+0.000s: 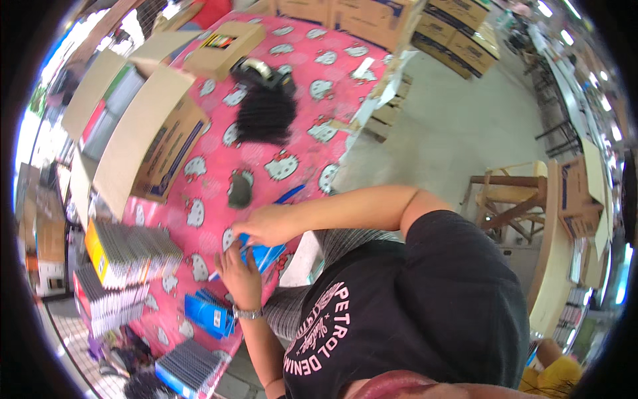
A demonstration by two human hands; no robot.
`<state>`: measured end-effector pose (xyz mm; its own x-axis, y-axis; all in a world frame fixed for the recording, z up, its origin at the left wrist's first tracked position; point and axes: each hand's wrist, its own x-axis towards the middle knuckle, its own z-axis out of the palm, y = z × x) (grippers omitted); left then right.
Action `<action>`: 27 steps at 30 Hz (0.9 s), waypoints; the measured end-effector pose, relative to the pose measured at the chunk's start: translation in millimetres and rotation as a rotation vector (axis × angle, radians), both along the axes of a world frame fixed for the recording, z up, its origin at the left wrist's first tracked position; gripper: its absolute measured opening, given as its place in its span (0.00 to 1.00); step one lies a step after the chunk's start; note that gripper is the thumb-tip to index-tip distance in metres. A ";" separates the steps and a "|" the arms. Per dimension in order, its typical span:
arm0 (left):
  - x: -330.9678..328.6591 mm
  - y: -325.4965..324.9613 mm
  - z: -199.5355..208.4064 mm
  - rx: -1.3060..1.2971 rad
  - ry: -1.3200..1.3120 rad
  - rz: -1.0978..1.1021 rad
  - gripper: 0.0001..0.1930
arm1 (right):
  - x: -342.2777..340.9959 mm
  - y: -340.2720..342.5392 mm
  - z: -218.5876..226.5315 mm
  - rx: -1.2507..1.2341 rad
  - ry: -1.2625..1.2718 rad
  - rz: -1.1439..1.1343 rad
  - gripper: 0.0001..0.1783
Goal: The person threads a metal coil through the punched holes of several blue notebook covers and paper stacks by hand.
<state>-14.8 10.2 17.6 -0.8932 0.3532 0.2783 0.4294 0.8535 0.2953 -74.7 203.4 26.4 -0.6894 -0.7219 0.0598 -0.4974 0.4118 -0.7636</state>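
A blue-covered booklet (267,257) lies at the near edge of the pink table, partly hidden under my hands. My right hand (266,225) reaches over it with bent fingers pinched on its blue far edge. My left hand (240,271), with a metal watch on the wrist, grips the same booklet from the near left, its fingers close to the right hand's. Just beyond my right hand are a slim blue pen-like tool (290,194) and a dark grey rounded object (240,191). A small pile of blue booklets (207,312) sits left of my left wrist.
Stacks of notebooks with yellow (133,253), red (113,300) and blue (189,367) covers line the table's left side. Beyond them stands an open carton (156,143). A black bristly object (267,114), a tape dispenser (262,72) and a closed box (224,52) lie farther off.
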 end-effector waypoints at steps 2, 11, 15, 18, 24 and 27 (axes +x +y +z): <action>1.8 -0.3 1.1 -0.009 -0.004 -0.015 0.11 | -12.9 -5.2 -8.3 -0.074 -0.319 0.017 0.22; 10.9 -5.1 -10.2 -0.009 -0.026 0.025 0.11 | -83.1 -8.4 -83.2 0.464 0.336 -0.192 0.36; 11.3 -5.9 -13.0 -0.018 -0.059 0.018 0.10 | -89.3 -4.0 -91.1 0.347 0.344 -0.225 0.31; 19.5 -10.5 -9.0 -0.081 -0.051 0.132 0.11 | -73.0 -13.4 -43.9 0.128 0.117 -0.206 0.27; 29.5 -5.7 -21.4 -0.135 -0.015 0.336 0.15 | -37.6 -16.8 -35.3 -0.482 -0.761 0.251 0.25; 22.9 -11.2 -23.6 -0.064 -0.014 0.238 0.16 | -33.2 -10.6 -35.4 -0.508 -0.815 0.282 0.26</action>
<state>8.0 -1.0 -5.9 -0.9568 0.1491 0.2497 0.2108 0.9471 0.2421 -107.9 192.7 -8.9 -0.4647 -0.8854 -0.0087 0.2275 -0.1099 -0.9676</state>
